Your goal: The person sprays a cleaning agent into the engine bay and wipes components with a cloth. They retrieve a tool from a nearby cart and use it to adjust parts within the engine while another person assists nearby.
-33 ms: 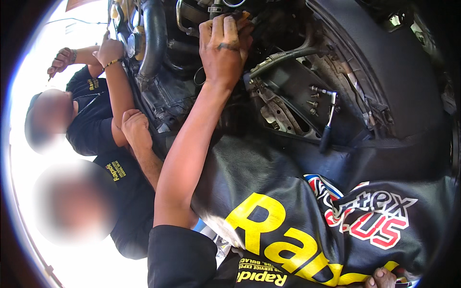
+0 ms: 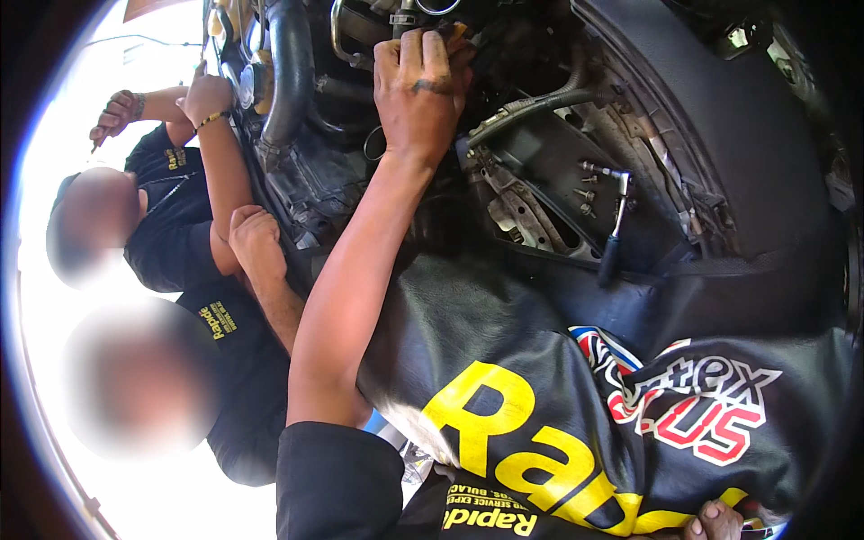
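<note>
My left hand (image 2: 418, 94) reaches deep into the engine bay, its fingers bent and closed beside a hose fitting. A small orange-yellow piece (image 2: 459, 36) shows by its fingertips; what the fingers grip is hidden. At the lower right edge, part of my right hand (image 2: 715, 522) rests against the black fender cover (image 2: 504, 315) with yellow, white and red lettering. Only a few of its fingers show. A ratchet wrench (image 2: 621, 211) with a dark handle lies to the right of my left arm, beside several bolts (image 2: 587, 196).
A thick black hose (image 2: 286, 76) runs at the upper left of the engine. A corrugated hose (image 2: 540, 108) crosses right of my left hand. Two people in black shirts stand at the left, one person's arm (image 2: 220, 153) reaching to the engine. A dark trim panel (image 2: 747, 162) curves along the right.
</note>
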A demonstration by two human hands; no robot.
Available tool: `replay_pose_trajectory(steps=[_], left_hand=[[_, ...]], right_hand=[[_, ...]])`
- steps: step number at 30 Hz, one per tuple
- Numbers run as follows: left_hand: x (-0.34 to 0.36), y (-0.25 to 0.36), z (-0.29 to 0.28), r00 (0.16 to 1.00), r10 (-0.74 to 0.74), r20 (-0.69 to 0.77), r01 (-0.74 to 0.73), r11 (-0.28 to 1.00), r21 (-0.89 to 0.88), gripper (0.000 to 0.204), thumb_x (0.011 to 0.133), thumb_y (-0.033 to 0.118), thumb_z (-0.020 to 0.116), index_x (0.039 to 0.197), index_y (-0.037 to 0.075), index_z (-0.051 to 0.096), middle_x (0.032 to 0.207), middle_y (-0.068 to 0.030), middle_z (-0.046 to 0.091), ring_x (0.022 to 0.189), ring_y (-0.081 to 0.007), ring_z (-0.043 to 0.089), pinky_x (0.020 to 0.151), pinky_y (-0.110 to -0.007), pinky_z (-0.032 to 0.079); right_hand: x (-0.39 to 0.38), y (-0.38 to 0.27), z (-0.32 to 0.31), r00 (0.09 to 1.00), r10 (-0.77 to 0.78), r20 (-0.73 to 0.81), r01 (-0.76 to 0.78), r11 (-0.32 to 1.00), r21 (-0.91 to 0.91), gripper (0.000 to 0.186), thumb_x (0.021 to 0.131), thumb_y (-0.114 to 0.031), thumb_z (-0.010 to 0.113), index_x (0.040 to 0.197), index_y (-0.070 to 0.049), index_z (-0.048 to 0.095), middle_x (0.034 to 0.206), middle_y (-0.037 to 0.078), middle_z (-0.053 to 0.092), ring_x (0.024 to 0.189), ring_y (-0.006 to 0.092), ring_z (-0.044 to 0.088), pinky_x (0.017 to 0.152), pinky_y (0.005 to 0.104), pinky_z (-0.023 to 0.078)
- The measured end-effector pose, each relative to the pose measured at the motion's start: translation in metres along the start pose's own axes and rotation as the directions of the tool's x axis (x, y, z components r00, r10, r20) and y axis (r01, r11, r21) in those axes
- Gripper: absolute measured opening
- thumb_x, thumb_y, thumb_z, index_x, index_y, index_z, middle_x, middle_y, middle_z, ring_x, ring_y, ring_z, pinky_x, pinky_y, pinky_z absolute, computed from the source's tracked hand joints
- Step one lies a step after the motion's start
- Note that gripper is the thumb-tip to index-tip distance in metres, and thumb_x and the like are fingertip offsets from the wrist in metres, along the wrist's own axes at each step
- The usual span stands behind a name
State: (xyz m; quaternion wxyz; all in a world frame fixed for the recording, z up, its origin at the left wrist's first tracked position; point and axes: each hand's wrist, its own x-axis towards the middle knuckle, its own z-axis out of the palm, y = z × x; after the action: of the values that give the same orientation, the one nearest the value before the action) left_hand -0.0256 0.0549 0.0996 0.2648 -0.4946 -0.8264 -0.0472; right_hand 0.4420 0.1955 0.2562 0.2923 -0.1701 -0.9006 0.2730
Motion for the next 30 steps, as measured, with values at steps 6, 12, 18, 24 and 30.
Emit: replay_pose_trajectory(steps=[6, 12, 18, 24, 30], left_hand=[[-0.001, 0.007, -0.013, 0.997, -0.051, 0.057, 0.045, 0.993, 0.111, 0.020, 0.082, 0.017, 0.079, 0.099, 0.016, 0.069, 0.092, -0.0050, 0.060, 0.087, -0.0298, 0.058, 0.075, -0.042, 0.053], [-0.014, -0.014, -0.029, 0.991, -0.121, 0.056, 0.124, 0.991, -0.046, 0.010, 0.091, 0.017, 0.077, 0.088, 0.011, 0.069, 0.093, -0.0048, 0.065, 0.081, -0.0315, 0.059, 0.071, -0.044, 0.052], [0.009, -0.007, -0.001, 0.974, -0.144, -0.175, 0.104, 0.971, -0.216, 0.024, 0.084, 0.011, 0.084, 0.106, 0.006, 0.075, 0.105, -0.0134, 0.066, 0.098, -0.0321, 0.062, 0.082, -0.044, 0.053], [0.002, 0.003, -0.007, 0.995, -0.087, -0.048, 0.081, 0.990, -0.115, 0.022, 0.082, 0.012, 0.083, 0.102, 0.009, 0.074, 0.097, -0.0066, 0.064, 0.090, -0.0312, 0.058, 0.075, -0.043, 0.052], [0.012, 0.000, -0.012, 0.975, -0.192, -0.110, 0.176, 0.974, -0.139, 0.011, 0.085, 0.011, 0.078, 0.095, 0.009, 0.074, 0.099, -0.0065, 0.070, 0.087, -0.0324, 0.062, 0.077, -0.044, 0.052]], right_hand=[[0.002, -0.002, 0.010, 0.994, 0.006, -0.106, -0.011, 0.999, -0.049, 0.023, 0.103, -0.018, 0.055, 0.101, -0.001, 0.070, 0.097, 0.015, 0.072, 0.075, 0.0232, 0.070, 0.065, 0.0320, 0.058], [0.004, -0.003, 0.012, 0.993, 0.026, -0.116, -0.033, 0.998, -0.053, 0.023, 0.103, -0.018, 0.056, 0.099, -0.001, 0.069, 0.095, 0.014, 0.071, 0.076, 0.0210, 0.070, 0.067, 0.0300, 0.058], [0.010, -0.003, 0.012, 0.995, 0.029, -0.100, -0.032, 0.999, -0.026, 0.021, 0.099, -0.016, 0.058, 0.101, 0.000, 0.071, 0.094, 0.015, 0.072, 0.076, 0.0241, 0.069, 0.069, 0.0331, 0.057], [0.008, -0.005, 0.017, 0.988, 0.025, -0.155, -0.028, 0.999, -0.020, 0.020, 0.098, -0.012, 0.057, 0.100, 0.002, 0.071, 0.095, 0.016, 0.072, 0.080, 0.0253, 0.069, 0.070, 0.0338, 0.056], [0.008, -0.010, 0.011, 0.992, 0.061, -0.113, -0.063, 0.998, -0.018, 0.017, 0.099, -0.013, 0.059, 0.103, -0.002, 0.071, 0.092, 0.013, 0.073, 0.080, 0.0240, 0.068, 0.073, 0.0344, 0.056]])
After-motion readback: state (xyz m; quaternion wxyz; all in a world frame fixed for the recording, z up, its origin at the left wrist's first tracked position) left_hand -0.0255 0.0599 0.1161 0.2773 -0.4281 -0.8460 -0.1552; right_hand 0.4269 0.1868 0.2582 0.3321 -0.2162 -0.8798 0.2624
